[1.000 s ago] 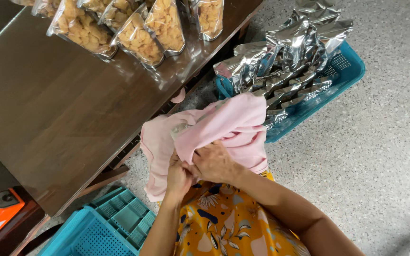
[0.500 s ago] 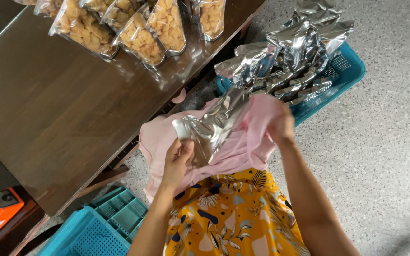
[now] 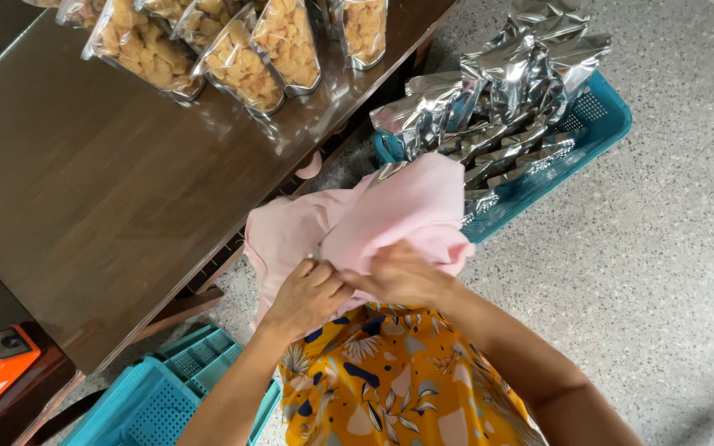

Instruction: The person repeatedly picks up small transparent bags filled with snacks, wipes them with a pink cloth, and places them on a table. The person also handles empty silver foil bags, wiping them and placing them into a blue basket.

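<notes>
Left hand point(image 3: 306, 291) and right hand point(image 3: 400, 277) both pinch the pink cloth point(image 3: 390, 219) over a foil pouch; many silver pouches point(image 3: 489, 91) sit in the blue basket point(image 3: 597, 124), several filled bags point(image 3: 241, 49) stand on our worktop point(image 3: 109, 198).

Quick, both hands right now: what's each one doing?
Left hand: closed, gripping the pink cloth.
Right hand: closed on the same pink cloth.

Both hands, left hand point(image 3: 306, 294) and right hand point(image 3: 401, 277), bunched in pink cloth point(image 3: 406, 216) beside silver pouches point(image 3: 497, 91) in a blue basket point(image 3: 597, 124).
</notes>
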